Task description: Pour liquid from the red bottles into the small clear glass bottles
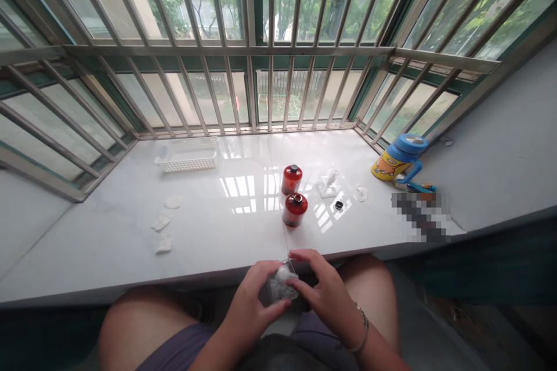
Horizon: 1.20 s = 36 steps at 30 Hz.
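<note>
Over my lap, just below the front edge of the sill, both hands are on a small clear plastic piece with a rounded white part (284, 276). My left hand (255, 295) grips its left side between thumb and fingers. The index finger and thumb of my right hand (319, 284) are at its top and right side. Beyond them stand two red-brown translucent bottles; the nearer bottle (295, 211) shows an open neck, and the farther bottle (292, 179) has a dark top. A small black ring-shaped cap (339, 205) lies to their right.
A clear square piece with a white upright part (329, 184) stands behind the cap, near a crumpled clear scrap (361, 193). A blue-and-yellow mug (394, 159) is at right. White wipes (163, 243) lie left, a white basket (189, 163) behind. Metal bars (270, 93) border the sill.
</note>
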{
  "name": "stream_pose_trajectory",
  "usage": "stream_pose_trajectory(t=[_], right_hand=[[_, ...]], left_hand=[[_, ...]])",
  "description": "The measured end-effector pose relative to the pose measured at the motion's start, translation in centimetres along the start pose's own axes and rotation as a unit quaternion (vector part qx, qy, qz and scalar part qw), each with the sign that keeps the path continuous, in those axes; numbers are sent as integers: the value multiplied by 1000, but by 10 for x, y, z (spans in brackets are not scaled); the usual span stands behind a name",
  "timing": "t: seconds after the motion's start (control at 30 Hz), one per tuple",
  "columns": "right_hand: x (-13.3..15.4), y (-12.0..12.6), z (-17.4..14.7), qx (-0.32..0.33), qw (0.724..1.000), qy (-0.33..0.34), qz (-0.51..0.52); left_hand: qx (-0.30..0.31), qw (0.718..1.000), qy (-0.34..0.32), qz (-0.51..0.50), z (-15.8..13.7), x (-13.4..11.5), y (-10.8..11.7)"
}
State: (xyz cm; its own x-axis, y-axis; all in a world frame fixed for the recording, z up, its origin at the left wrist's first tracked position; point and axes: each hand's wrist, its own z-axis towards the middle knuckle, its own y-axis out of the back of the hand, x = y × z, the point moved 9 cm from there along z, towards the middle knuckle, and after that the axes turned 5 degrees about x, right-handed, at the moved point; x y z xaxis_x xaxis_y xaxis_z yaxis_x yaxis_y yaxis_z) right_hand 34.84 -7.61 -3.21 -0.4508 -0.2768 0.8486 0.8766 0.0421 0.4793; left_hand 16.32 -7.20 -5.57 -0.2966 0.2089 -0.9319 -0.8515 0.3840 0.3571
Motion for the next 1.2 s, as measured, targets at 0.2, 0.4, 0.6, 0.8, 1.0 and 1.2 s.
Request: stream_pose_trajectory(t=[0.2, 0.4, 0.6, 0.8, 1.0, 1.2], right_hand=[[-18, 24, 1, -57, 997, -39, -29], [2, 2, -5, 5, 1000, 10, 2], [13, -18, -12, 40, 999, 22, 10], [14, -31, -18, 45, 999, 22, 11], [-1, -36, -14, -7, 999, -40, 19], [-10, -39, -11, -18, 995, -74, 63]], left_hand=[[-7, 999, 39, -25, -6, 16, -1], [-14, 997, 70, -27, -6, 24, -2], [-22, 997, 67, -31, -8, 23, -1], [-8, 999, 42, -23, -7, 16, -4], [-19, 998, 52, -16, -10, 19, -9], [-27, 996, 81, 30, -14, 34, -10]])
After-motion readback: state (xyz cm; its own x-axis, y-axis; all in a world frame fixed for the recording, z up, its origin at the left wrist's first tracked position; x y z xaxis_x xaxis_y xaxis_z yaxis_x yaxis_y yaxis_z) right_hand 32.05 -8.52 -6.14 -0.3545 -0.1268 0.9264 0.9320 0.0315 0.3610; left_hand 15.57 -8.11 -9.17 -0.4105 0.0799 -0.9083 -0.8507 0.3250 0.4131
